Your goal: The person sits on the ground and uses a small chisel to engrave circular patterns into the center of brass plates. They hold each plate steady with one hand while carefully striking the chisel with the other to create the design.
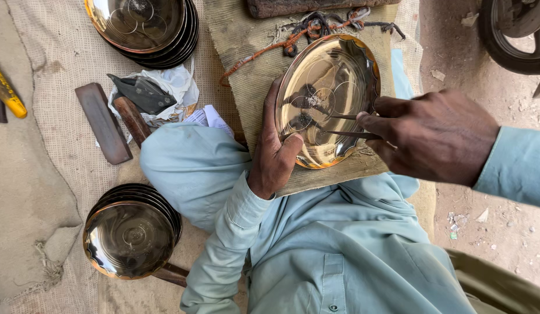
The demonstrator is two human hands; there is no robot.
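Burlap underlies my wooden board (247, 70); plate stacks (130, 232) lie beyond my left hand (274, 152), which steadies the brass plate (328, 99). My right hand (435, 135) pinches a two-pronged scriber (345, 125), lengthwise toward it.

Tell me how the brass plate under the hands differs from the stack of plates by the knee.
The brass plate is single and lies on a board; the stack by the knee is several plates nested on the cloth-covered ground. The left hand grips the single plate's rim and the right hand holds a two-pronged tool over it; the stack is untouched. Both are round, shiny brass with circles scribed inside.
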